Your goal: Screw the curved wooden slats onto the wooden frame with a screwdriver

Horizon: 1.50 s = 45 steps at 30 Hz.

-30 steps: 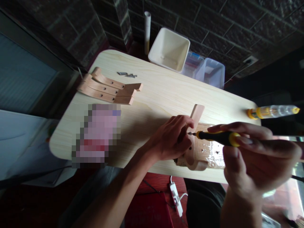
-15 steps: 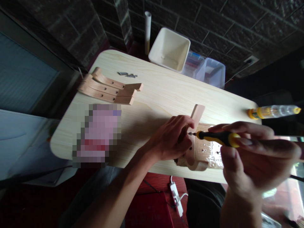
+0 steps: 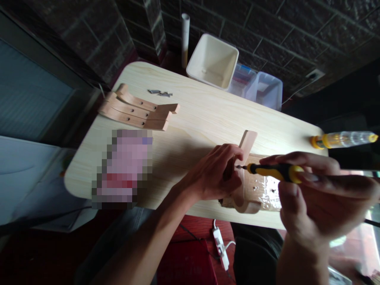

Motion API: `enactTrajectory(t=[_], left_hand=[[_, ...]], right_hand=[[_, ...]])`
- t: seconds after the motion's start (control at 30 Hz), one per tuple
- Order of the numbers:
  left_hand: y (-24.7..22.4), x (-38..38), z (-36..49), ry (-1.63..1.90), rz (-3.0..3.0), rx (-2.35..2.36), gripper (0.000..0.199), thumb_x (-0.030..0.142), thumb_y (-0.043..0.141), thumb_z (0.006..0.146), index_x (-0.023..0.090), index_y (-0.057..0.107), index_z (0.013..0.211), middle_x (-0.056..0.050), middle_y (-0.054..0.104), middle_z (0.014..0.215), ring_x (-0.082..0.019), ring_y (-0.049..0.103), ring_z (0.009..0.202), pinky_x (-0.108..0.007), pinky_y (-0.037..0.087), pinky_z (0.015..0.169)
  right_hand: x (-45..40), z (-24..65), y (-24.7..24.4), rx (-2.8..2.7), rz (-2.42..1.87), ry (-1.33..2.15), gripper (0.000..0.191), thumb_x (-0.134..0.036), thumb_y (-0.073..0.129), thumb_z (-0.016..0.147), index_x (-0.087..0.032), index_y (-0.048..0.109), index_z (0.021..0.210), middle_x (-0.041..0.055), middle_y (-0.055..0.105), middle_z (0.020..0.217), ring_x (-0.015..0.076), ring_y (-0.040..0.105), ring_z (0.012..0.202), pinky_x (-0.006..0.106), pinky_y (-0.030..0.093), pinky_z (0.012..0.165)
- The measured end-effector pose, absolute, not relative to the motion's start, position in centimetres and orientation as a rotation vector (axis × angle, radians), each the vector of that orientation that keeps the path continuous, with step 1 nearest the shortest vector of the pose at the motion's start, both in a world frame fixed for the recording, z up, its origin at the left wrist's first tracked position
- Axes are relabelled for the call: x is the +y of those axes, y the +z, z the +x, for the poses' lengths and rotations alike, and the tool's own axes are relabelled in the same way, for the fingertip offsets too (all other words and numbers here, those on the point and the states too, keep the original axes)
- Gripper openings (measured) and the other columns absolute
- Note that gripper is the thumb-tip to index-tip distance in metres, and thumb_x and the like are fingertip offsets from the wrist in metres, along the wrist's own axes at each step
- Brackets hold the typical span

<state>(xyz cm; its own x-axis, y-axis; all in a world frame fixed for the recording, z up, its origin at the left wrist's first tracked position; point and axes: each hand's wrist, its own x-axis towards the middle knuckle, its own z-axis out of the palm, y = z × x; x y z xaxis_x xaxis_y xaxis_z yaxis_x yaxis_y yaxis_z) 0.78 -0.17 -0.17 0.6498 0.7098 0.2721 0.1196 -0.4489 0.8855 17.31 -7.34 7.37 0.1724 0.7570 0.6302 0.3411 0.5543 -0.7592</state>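
Beyond the screwdriver (image 3: 268,171), a cream bin (image 3: 216,55) beside clear boxes (image 3: 268,88)

left hand (image 3: 218,171) steadies drilled curved pale-wood piece (image 3: 247,142), right hand (image 3: 323,194) holds yellow-and-black screwdriver (image 3: 268,171), bit (image 3: 243,167) at that piece, three similar wooden pieces (image 3: 138,113) near grey metal screws (image 3: 165,94)

No lettering or numbers can be read. Faint marks on the red object (image 3: 188,253) below the bench (image 3: 202,114) are illegible; the pixelated item (image 3: 127,158) is blurred.
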Motion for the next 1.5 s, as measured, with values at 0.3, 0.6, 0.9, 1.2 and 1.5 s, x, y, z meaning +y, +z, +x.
enactTrajectory(t=[0.3,0.6,0.9,1.2,1.5], left_hand=[[-0.3,0.0,0.8,0.807,1.944,0.648,0.032,0.023,0.063,0.088,0.024,0.049,0.118,-0.001,0.062,0.098,-0.021,0.064,0.09,-0.037,0.055,0.087],[-0.4,-0.1,0.9,0.788,1.941,0.691,0.036,0.03,0.073,0.088,0.024,0.052,0.117,-0.003,0.066,0.112,-0.021,0.065,0.095,-0.037,0.055,0.086],[-0.1,0.0,0.9,0.735,1.909,0.737,0.035,0.032,0.073,0.085,0.025,0.053,0.113,-0.002,0.066,0.104,-0.022,0.065,0.094,-0.038,0.056,0.087],[-0.6,-0.1,1.1,0.781,1.989,0.629,0.031,0.029,0.066,0.096,0.026,0.062,0.127,-0.007,0.067,0.125,-0.027,0.064,0.123,-0.043,0.055,0.107],[-0.6,-0.1,1.1,0.701,2.017,0.675,0.041,0.031,0.066,0.096,0.029,0.067,0.137,-0.009,0.063,0.135,-0.028,0.062,0.128,-0.043,0.055,0.11]], right_hand=[[-7.0,16.9,7.1,-1.385,-0.968,0.389,0.045,0.0,0.075,0.087,-0.028,0.076,0.123,0.005,0.078,0.122,0.0254,0.078,0.113,0.049,0.076,0.083],[-7.1,17.1,7.5,-1.418,-1.024,0.41,0.055,0.006,0.075,0.083,-0.03,0.074,0.124,0.0021,0.077,0.119,0.0217,0.081,0.098,0.039,0.074,0.072],[-7.0,17.2,7.4,-1.405,-0.965,0.388,0.043,-0.001,0.074,0.088,-0.028,0.076,0.121,0.0039,0.078,0.118,0.0248,0.079,0.109,0.044,0.075,0.073],[-7.3,17.1,7.8,-1.421,-1.049,0.426,0.048,0.003,0.077,0.082,-0.027,0.075,0.119,0.0042,0.073,0.116,0.0239,0.08,0.095,0.043,0.074,0.071],[-7.8,17.1,8.1,-1.395,-1.076,0.478,0.04,-0.004,0.075,0.09,-0.029,0.074,0.121,0.0037,0.078,0.12,0.0265,0.079,0.108,0.049,0.076,0.08]])
